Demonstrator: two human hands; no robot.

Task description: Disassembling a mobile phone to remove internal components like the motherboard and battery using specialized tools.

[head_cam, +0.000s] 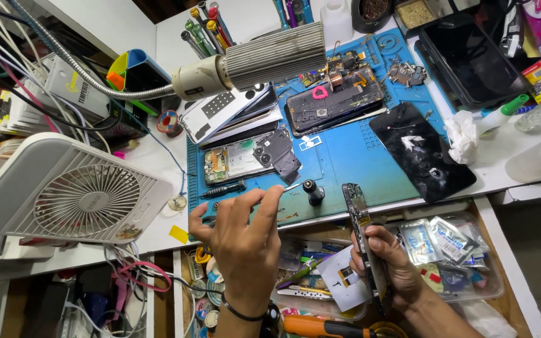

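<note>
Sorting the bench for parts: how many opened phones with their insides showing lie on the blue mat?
2. One opened phone lies at the blue mat's left side; another sits near its top centre. More may be hidden under the lamp head.

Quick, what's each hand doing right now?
Left hand: closed, pinching a thin metal tool.
Right hand: closed, holding a phone frame on its edge.
</note>
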